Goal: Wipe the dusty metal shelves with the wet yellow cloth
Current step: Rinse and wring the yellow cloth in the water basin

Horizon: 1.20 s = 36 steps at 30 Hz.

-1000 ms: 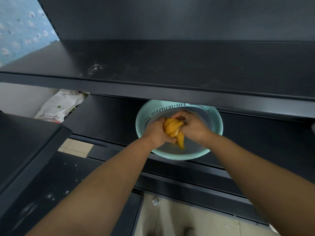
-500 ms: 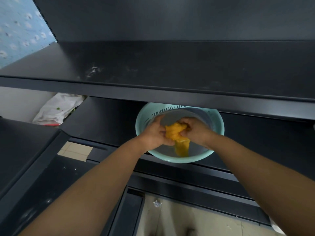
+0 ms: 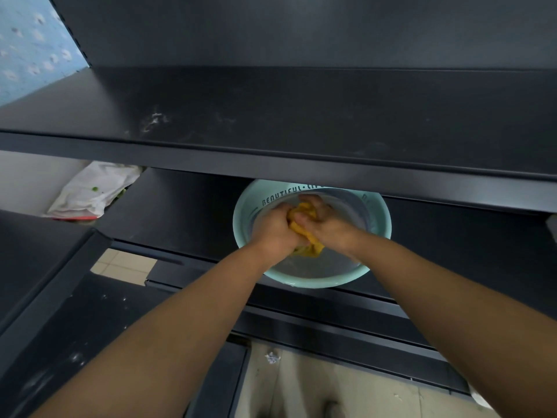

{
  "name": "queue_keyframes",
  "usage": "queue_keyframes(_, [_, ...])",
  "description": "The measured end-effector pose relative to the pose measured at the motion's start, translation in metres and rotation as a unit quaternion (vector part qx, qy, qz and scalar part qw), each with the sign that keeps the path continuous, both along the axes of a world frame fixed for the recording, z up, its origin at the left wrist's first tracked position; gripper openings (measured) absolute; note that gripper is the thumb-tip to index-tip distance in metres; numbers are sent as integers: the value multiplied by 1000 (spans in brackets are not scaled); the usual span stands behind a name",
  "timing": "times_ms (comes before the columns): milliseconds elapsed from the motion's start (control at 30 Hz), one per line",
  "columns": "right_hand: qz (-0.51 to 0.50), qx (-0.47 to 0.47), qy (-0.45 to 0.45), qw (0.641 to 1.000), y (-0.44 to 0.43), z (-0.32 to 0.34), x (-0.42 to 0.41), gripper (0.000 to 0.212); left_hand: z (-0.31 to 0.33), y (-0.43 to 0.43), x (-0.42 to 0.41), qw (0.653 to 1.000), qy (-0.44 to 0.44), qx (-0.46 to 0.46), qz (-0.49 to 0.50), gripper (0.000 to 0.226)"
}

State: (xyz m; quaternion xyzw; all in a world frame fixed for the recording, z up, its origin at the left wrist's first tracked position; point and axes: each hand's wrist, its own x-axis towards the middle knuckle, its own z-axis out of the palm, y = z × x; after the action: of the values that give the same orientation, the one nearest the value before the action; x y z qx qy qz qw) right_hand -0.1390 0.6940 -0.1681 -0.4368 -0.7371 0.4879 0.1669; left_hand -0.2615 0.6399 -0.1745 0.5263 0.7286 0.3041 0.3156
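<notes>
Both of my hands grip the wet yellow cloth over a pale green basin of water. My left hand squeezes its left side and my right hand wraps its right side, the fingers overlapping. A tail of the cloth hangs down toward the water. The basin stands on the lower dark metal shelf. Above it runs the upper dark metal shelf, with pale dust smears near its left front.
A white plastic bag lies at the left behind the shelves. Another dusty dark shelf sits low at the left. Tiled floor with a scrap of paper shows below.
My hands have closed tighter together on the cloth and twisted it, so less of it hangs down. The basin and shelves have not moved.
</notes>
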Motion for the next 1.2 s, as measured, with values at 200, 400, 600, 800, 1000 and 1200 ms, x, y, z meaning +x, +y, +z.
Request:
queue_keyframes(200, [28,144,-18,989,5,-14,9,24,1,0,-10,997,-66,-38,5,33])
queue_keyframes(400, [93,71,67,991,1,-7,16,31,6,-10,-7,982,-175,-67,-7,24])
queue_keyframes(600, [80,181,-37,979,10,-20,22,20,9,-6,-17,985,-139,-104,3,43])
queue_keyframes(800, [64,208,-78,973,10,-22,15,22,7,-3,-9,987,-133,-83,29,23])
queue_keyframes(1000, [84,236,-119,961,10,-25,11,23,2,0,-7,992,-90,-85,30,18])
queue_keyframes(1200, [89,236,-138,958,21,-24,8,21,-1,7,-7,994,-68,-79,25,15])
